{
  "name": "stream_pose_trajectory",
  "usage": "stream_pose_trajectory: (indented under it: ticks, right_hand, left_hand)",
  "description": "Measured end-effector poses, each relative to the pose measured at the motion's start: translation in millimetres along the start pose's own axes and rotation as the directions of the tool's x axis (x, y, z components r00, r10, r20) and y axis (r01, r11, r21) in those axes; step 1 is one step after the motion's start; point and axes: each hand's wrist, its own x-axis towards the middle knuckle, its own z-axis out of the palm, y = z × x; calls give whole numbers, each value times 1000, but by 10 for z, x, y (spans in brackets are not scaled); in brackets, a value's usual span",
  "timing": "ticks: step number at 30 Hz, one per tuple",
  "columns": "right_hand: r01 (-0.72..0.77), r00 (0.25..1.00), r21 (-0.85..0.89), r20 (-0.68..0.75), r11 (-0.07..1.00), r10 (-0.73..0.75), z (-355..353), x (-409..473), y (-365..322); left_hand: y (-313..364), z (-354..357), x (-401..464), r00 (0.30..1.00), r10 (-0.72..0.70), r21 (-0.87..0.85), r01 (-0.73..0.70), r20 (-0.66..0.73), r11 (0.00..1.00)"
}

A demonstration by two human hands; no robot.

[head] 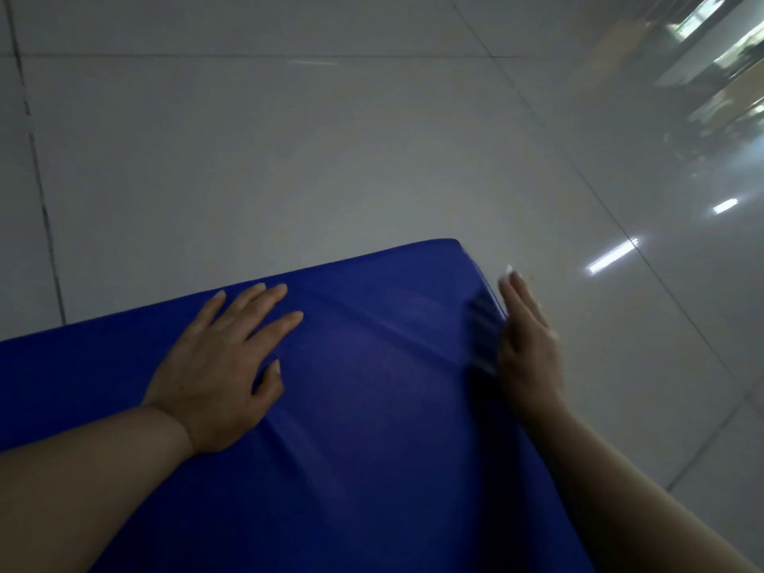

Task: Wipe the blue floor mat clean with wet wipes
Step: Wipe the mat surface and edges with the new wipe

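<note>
The thick blue floor mat (372, 407) fills the lower half of the head view, with its far corner near the middle. My left hand (223, 366) rests flat on the mat's top, fingers straight and spread. My right hand (529, 345) lies against the mat's right side edge with straight fingers, blurred by motion. A small bit of white wet wipe (505, 272) shows at its fingertips, pressed between the hand and the mat's side. The rest of the wipe is hidden behind the hand.
Glossy pale floor tiles (330, 159) with dark grout lines surround the mat on the far and right sides. Light reflections shine on the floor at the right.
</note>
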Motion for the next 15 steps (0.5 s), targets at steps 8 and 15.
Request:
stream_pose_trajectory:
  ticks: [8,15]
  right_hand:
    - [-3,997,-245,71,970,21,289,-110,-2]
    - [-35,999,-159,31,987,40,283,-78,24]
  left_hand:
    - [-7,20,-3,1000,-28,68,26,15,997]
    - [699,-29,-255,972,-225,86,231,-71,969]
